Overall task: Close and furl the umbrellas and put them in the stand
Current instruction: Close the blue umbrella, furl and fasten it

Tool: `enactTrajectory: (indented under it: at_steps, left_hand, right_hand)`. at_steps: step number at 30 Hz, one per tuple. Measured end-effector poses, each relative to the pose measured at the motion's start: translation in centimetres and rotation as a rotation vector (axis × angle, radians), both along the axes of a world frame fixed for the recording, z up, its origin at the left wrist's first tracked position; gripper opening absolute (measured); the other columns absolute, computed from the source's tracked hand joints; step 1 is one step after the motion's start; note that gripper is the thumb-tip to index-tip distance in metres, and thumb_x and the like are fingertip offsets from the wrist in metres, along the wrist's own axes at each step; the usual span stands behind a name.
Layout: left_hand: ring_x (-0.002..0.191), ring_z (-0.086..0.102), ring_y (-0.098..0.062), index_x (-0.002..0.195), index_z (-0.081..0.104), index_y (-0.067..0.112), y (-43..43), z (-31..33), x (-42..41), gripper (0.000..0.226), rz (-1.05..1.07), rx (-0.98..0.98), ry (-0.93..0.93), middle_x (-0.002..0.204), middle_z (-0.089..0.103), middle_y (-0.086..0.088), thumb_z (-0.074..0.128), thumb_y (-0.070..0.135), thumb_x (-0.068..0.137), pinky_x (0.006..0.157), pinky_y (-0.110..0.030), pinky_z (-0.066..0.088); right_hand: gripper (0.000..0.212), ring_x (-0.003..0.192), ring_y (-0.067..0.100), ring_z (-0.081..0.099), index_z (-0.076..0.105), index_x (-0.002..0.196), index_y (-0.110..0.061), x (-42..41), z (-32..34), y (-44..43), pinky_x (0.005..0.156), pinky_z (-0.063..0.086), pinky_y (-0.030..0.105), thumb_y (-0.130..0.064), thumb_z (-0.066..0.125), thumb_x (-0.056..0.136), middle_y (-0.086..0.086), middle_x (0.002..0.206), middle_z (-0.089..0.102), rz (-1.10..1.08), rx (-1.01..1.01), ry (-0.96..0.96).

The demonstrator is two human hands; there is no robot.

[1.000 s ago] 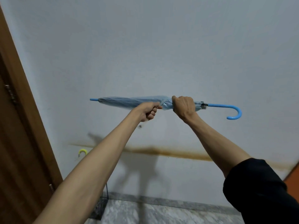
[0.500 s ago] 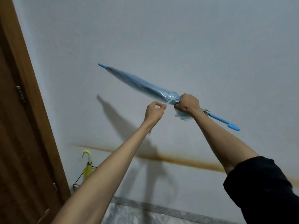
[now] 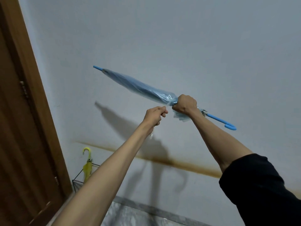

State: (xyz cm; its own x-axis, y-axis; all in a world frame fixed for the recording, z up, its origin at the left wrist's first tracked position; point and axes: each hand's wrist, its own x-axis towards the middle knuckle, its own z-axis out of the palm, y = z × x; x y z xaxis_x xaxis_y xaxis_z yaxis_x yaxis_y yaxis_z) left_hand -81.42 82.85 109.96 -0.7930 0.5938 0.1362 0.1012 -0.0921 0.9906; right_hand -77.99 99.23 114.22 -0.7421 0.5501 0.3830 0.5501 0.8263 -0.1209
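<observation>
- The blue umbrella (image 3: 140, 88) is closed and furled, held up in the air in front of a pale wall (image 3: 179, 38), well apart from the stand.
- It lies on a slant: its blue tip (image 3: 97, 68) points up and to the left, and its hooked blue handle (image 3: 228, 125) hangs lower on the right.
- The right hand (image 3: 185, 104) has its grip clamped as a fist around the gathered lower end of the canopy, just above the handle shaft; loose edges of clear blue plastic bunch out under the fist.
- The left hand (image 3: 155, 115) sits just beside and a little below the right, its grip pinched together on a thin clear strap that runs to the canopy; a bit of clear material also dangles below that wrist.
- A black sleeve (image 3: 260, 190) covers the right upper arm; the left forearm is bare.
- Low on the left, a yellow umbrella (image 3: 87, 167) stands in a black wire stand (image 3: 78, 180) with its hooked handle up, close to a brown wooden door (image 3: 21, 128).
- A brown stain (image 3: 179, 164) streaks across the wall below the arms.
- A marbled floor (image 3: 130, 216) shows at the bottom edge.
</observation>
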Motion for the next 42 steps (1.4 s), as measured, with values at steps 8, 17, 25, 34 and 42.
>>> enactTrajectory:
  at_steps: [8,17,25,34,42]
  left_hand:
    - [0.052,0.030,-0.012,0.086,0.063,0.012,-0.7,-1.8,-0.8,0.027,0.111,-0.046,-0.100,0.064,0.041,0.001,0.061,0.038,0.090,0.044,-0.020,0.024]
    - [0.046,0.018,-0.009,0.093,0.060,0.015,-1.7,-0.4,-3.2,0.050,-0.032,0.126,-0.148,0.054,0.026,0.006,0.077,0.056,0.070,0.038,-0.020,0.018]
    - [0.042,0.019,-0.009,0.090,0.069,0.011,-0.9,0.2,-4.4,0.032,-0.023,0.162,-0.180,0.048,0.027,0.006,0.081,0.037,0.074,0.041,-0.021,0.020]
    - [0.036,0.026,-0.008,0.074,0.057,0.015,-0.7,-1.1,-7.0,0.032,0.169,0.171,-0.417,0.045,0.043,0.006,0.081,0.037,0.072,0.034,-0.018,0.027]
    - [0.047,0.018,-0.011,0.082,0.054,0.019,-3.3,-3.1,-9.7,0.046,0.083,0.040,-0.302,0.053,0.024,0.005,0.080,0.053,0.067,0.044,-0.023,0.019]
  right_hand:
    - [0.024,0.060,0.021,0.055,0.058,0.075,-0.012,-0.2,0.4,-0.3,0.059,0.041,0.028,-0.033,0.067,0.066,0.003,0.069,0.059,0.198,-0.440,-0.126]
    - [0.045,0.075,0.028,0.063,0.068,0.100,-0.004,0.0,2.1,-2.0,0.071,0.046,0.036,-0.030,0.070,0.063,0.014,0.086,0.068,0.450,-0.833,-0.334]
    - [0.072,0.093,0.020,0.071,0.065,0.110,-0.025,0.8,1.9,-3.0,0.093,0.053,0.042,-0.067,0.082,0.055,-0.003,0.101,0.074,0.406,-0.704,-0.310]
    - [0.123,0.111,0.036,0.058,0.009,0.153,-0.013,-2.2,-2.6,-7.7,0.086,0.044,0.048,-0.071,0.072,0.064,0.014,0.128,0.053,0.115,0.050,-0.026]
    - [0.070,0.085,0.025,0.058,0.053,0.106,-0.012,-4.0,-3.2,-8.0,0.068,0.042,0.032,-0.065,0.075,0.066,0.005,0.101,0.065,0.149,-0.079,-0.121]
